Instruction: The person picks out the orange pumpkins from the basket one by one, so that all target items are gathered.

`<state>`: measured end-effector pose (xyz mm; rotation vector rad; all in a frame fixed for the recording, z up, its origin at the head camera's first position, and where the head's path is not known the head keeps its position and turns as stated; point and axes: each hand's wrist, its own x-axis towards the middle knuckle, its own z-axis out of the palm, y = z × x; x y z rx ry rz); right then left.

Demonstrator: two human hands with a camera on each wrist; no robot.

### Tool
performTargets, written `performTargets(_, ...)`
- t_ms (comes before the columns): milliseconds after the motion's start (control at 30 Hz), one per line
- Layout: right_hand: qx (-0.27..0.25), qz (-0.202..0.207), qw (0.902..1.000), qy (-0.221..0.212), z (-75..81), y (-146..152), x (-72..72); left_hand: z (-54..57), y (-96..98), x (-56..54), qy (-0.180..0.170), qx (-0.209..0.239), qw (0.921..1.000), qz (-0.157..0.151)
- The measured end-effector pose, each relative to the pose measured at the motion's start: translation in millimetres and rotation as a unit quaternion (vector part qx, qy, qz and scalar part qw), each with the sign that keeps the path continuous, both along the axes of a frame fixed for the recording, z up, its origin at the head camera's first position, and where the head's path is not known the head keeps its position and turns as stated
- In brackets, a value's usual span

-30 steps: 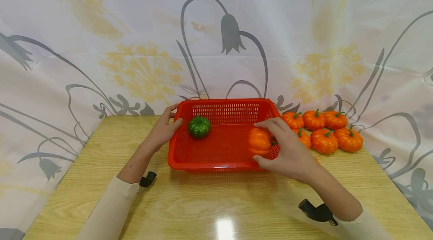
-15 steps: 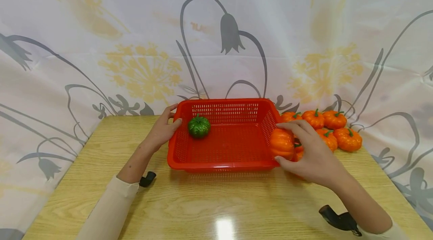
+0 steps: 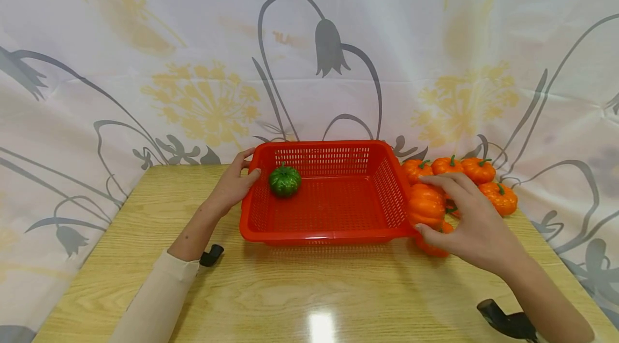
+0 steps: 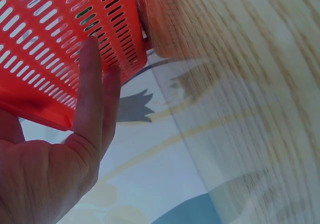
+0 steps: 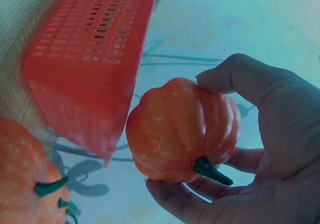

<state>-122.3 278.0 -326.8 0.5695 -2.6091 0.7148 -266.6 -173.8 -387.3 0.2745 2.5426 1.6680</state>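
My right hand (image 3: 471, 224) holds an orange toy pumpkin (image 3: 425, 206) between thumb and fingers, just beyond the right rim of a red plastic basket (image 3: 324, 236). In the right wrist view that pumpkin (image 5: 182, 129) hangs beside the basket wall (image 5: 82, 84), its green stem toward the palm. My left hand (image 3: 233, 187) grips the basket's left rim, thumb over the edge; the left wrist view has its fingers (image 4: 91, 89) along the slotted outer wall. A green toy pumpkin (image 3: 285, 180) sits inside the basket at the left.
Several orange pumpkins (image 3: 498, 199) stand in rows on the wooden table (image 3: 271, 289) right of the basket, some partly hidden by my right hand. A floral curtain (image 3: 208, 106) hangs behind the table. Black wrist mounts (image 3: 211, 256) sit by both forearms.
My right hand has carried the orange pumpkin rightward, from over the basket's inside to past its right rim. The left hand, the basket and the green pumpkin have stayed put.
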Motion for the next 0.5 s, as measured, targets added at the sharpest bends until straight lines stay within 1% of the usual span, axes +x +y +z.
performTargets(233, 0.011, -0.034, 0.9993, -0.014, -3.4, 18, 3.4, -0.5, 0.6, -0.6, -0.002, 0.000, 1.0000, 0.000)
performTargets(333, 0.016, -0.031, 0.9993, -0.016, -6.8, 29, 2.2, -0.3, 0.4, -0.8, -0.003, -0.001, 1.0000, -0.001)
performTargets(500, 0.023, -0.039, 0.9984, -0.034, -12.0, 47, -2.3, 0.2, 0.5, -0.2, -0.005, -0.004, 1.0000, 0.000)
